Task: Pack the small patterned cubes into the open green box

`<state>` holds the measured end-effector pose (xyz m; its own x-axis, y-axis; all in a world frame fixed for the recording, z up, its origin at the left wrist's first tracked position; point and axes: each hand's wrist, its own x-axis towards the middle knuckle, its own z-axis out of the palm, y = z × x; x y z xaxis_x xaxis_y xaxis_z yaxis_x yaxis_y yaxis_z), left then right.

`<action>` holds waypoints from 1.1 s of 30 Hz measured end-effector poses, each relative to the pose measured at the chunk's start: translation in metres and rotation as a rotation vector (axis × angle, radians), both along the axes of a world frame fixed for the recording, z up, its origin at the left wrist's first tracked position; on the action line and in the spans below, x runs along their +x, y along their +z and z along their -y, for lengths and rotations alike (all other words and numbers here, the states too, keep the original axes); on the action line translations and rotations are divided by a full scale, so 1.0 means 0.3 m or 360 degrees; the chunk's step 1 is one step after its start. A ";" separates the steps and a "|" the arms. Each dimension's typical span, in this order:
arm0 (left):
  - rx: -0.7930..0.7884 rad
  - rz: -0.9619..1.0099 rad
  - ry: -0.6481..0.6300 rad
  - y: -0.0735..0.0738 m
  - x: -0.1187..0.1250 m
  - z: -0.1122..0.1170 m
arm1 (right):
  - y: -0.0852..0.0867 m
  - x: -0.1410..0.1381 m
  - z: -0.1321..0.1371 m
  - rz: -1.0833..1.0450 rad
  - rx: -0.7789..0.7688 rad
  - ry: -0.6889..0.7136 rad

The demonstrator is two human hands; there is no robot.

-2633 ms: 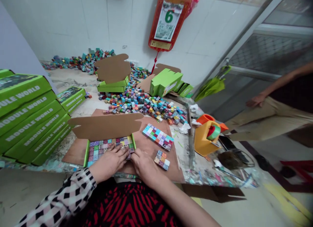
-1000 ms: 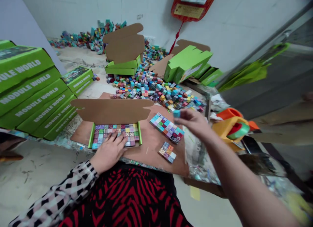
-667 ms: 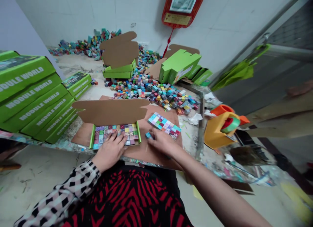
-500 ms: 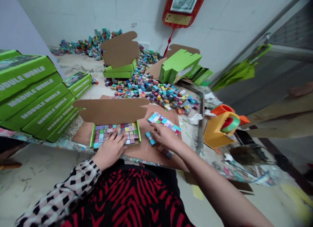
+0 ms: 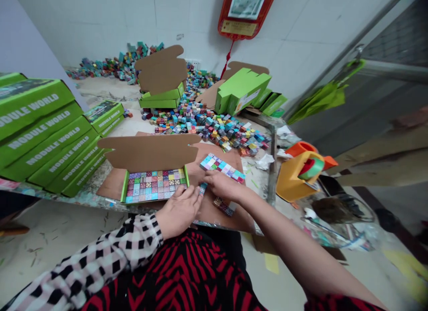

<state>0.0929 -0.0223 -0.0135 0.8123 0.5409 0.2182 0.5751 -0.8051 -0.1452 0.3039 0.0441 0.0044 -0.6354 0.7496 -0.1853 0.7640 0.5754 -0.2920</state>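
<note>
An open green box [image 5: 124, 191], filled with a flat layer of patterned cubes, lies on a brown cardboard sheet [image 5: 210, 208] with its cardboard flap [image 5: 150, 151] standing up behind it. My left hand [image 5: 179, 211] is just right of the box, fingers stretched toward a short row of teal cubes [image 5: 202, 188]. My right hand [image 5: 223, 186] grips that row from the other side. A flat slab of joined cubes [image 5: 220, 166] lies just beyond my right hand. A smaller cube block [image 5: 223, 207] sits under my right wrist.
Stacked green "MODULE WORLD" boxes [image 5: 43, 134] fill the left. A pile of loose cubes [image 5: 217, 129] lies behind, with another open box [image 5: 161, 97] and folded green boxes [image 5: 241, 90]. An orange tape dispenser [image 5: 297, 177] stands at the table's right edge [image 5: 271, 168]. Another person [image 5: 410, 122] is blurred at the far right.
My right hand fetched teal cubes from the pile and set them on the cardboard beside the box. My left hand left the box's cubes and moved right to meet it.
</note>
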 end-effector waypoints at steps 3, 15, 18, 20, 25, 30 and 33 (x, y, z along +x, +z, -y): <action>-0.0002 -0.0109 0.0045 -0.048 0.038 -0.019 | 0.001 0.006 0.008 -0.0020 0.0024 0.0000; -0.0013 -0.0107 0.0036 -0.024 0.063 -0.015 | 0.038 0.024 0.031 -0.0096 0.0096 -0.0210; 0.0009 -0.0015 0.0042 -0.016 0.058 -0.010 | 0.049 0.023 0.038 -0.0340 0.0055 -0.0349; 0.0023 0.0051 0.0015 -0.005 0.046 -0.004 | 0.060 0.017 0.045 -0.0525 0.0002 -0.0439; 0.0065 0.0302 -0.0123 0.044 -0.037 0.022 | 0.083 -0.011 0.060 -0.0822 -0.0070 -0.0462; 0.0133 0.0513 0.0110 0.061 -0.140 0.030 | 0.097 -0.081 0.049 -0.0782 -0.0037 -0.0270; 0.0068 0.0470 0.0235 0.047 -0.167 0.022 | 0.117 -0.141 0.033 -0.0600 -0.0014 -0.0062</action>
